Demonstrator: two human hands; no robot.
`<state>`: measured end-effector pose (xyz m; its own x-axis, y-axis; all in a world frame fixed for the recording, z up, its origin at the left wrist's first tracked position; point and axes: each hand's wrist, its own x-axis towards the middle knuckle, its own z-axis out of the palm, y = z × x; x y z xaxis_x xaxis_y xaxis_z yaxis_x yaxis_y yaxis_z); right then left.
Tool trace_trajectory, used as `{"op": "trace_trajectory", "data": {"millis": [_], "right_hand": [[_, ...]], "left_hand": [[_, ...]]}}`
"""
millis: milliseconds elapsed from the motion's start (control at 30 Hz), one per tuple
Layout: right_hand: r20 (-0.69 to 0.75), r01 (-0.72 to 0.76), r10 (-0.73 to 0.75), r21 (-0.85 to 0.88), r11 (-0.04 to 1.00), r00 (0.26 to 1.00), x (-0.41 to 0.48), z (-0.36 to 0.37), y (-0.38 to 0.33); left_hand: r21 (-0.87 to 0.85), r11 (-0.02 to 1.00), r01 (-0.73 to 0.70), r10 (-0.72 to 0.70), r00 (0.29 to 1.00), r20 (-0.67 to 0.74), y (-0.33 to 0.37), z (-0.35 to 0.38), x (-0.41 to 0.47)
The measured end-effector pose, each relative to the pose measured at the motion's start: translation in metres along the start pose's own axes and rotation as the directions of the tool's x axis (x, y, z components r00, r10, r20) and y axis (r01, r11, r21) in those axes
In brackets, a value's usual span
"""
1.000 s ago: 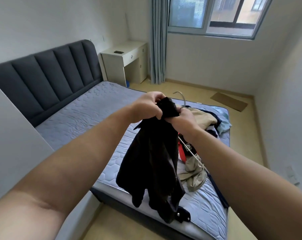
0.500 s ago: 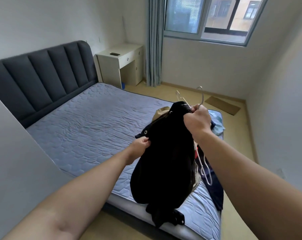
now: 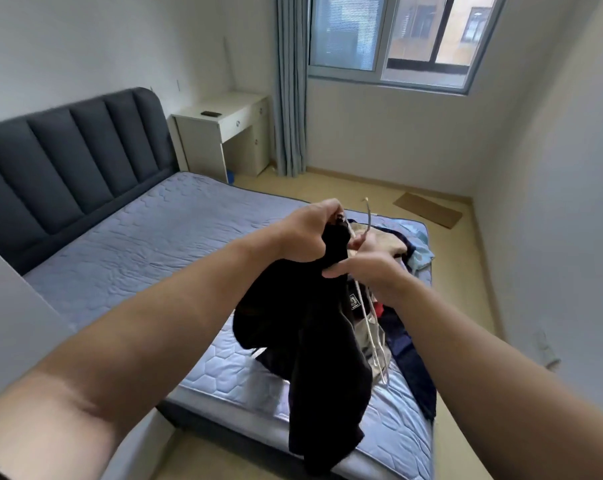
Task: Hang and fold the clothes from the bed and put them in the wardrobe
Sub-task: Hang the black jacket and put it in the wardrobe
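A black garment [image 3: 314, 344] hangs in the air over the foot of the bed [image 3: 147, 244]. My left hand [image 3: 305, 233] grips its bunched top. My right hand [image 3: 369, 273] is just beside it, fingers at the garment's top and on a white hanger [image 3: 371, 327]. The hanger's hook sticks up behind my hands and its body hangs down along the garment's right side. More clothes [image 3: 411, 251] lie in a heap on the bed's far corner, partly hidden by my hands.
A dark padded headboard [image 3: 71, 164] runs along the left. A white desk [image 3: 224, 129] stands by the grey curtain [image 3: 289, 84] under the window. A cardboard piece [image 3: 428, 209] lies on the floor. A white panel edge [image 3: 13, 327] is at my left.
My left hand has risen from the garment's lower side to grip its top next to my right hand. The hanger's hook has tipped down behind my hands.
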<state>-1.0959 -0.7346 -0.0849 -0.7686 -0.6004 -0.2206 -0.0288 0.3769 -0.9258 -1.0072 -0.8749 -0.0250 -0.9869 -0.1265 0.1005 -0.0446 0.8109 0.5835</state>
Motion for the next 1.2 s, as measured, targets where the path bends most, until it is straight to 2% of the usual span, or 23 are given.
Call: {"op": "trace_trajectory", "data": {"millis": [100,167,267,333,367,433,500,567,667,733,800,867,933,1000,1133,1200], "right_hand": [[0.195,0.059,-0.084,0.13,0.99,0.977,0.002,0.008,0.011],[0.223,0.092,-0.129,0.17,0.981,0.966,0.0,0.015,0.014],[0.079,0.14,-0.146,0.071,0.988,0.986,0.001,0.024,0.009],[-0.017,0.131,-0.132,-0.013,0.991,0.991,0.005,0.025,0.0],[-0.071,0.127,-0.13,-0.043,0.991,0.989,0.005,0.023,-0.007],[-0.149,0.128,-0.136,-0.062,0.99,0.979,0.008,0.019,-0.019],[-0.192,0.136,-0.141,-0.04,0.99,0.971,0.009,0.014,-0.029],[-0.241,0.151,-0.153,-0.025,0.988,0.958,0.011,0.009,-0.037],[-0.306,0.153,-0.151,-0.017,0.988,0.94,0.012,-0.003,-0.046],[-0.346,0.137,-0.123,0.015,0.99,0.93,0.011,-0.011,-0.049],[-0.37,0.133,-0.102,0.058,0.989,0.923,0.008,-0.019,-0.051],[-0.38,0.132,-0.096,0.072,0.989,0.92,0.004,-0.027,-0.054],[-0.389,0.15,-0.101,0.098,0.984,0.916,0.0,-0.035,-0.058],[-0.43,0.166,-0.103,0.111,0.98,0.897,-0.005,-0.047,-0.06],[-0.515,0.159,-0.081,0.11,0.981,0.853,-0.017,-0.075,-0.059],[-0.544,0.17,-0.079,0.12,0.978,0.836,-0.024,-0.09,-0.057]], "left_hand": [[-0.07,0.995,-0.069,0.062,0.994,-0.094,0.007,-0.007,0.001],[-0.122,0.989,-0.079,0.06,0.987,-0.152,0.003,-0.009,-0.001],[-0.145,0.987,-0.062,0.015,0.954,-0.3,-0.016,-0.004,-0.008],[-0.115,0.993,-0.021,-0.031,0.898,-0.44,-0.038,0.007,-0.012],[-0.122,0.992,0.039,-0.095,0.867,-0.489,-0.05,0.015,-0.015],[-0.212,0.938,0.273,-0.344,0.79,-0.506,-0.075,0.038,-0.022],[-0.285,0.798,0.531,-0.602,0.681,-0.417,-0.097,0.065,-0.032],[-0.257,0.667,0.7,-0.745,0.627,-0.225,-0.112,0.096,-0.044],[-0.102,0.633,0.767,-0.772,0.636,-0.01,-0.121,0.132,-0.061],[0.013,0.656,0.755,-0.75,0.65,0.12,-0.119,0.151,-0.07],[0.036,0.654,0.756,-0.734,0.622,0.272,-0.108,0.163,-0.074],[-0.077,0.622,0.779,-0.719,0.607,0.337,-0.102,0.173,-0.071],[-0.27,0.534,0.802,-0.707,0.598,0.378,-0.093,0.179,-0.065],[-0.443,0.398,0.803,-0.687,0.581,0.436,-0.088,0.182,-0.056],[-0.663,0.067,0.746,-0.668,0.527,0.526,-0.08,0.187,-0.036],[-0.719,-0.024,0.695,-0.669,0.523,0.528,-0.079,0.189,-0.027]]}}
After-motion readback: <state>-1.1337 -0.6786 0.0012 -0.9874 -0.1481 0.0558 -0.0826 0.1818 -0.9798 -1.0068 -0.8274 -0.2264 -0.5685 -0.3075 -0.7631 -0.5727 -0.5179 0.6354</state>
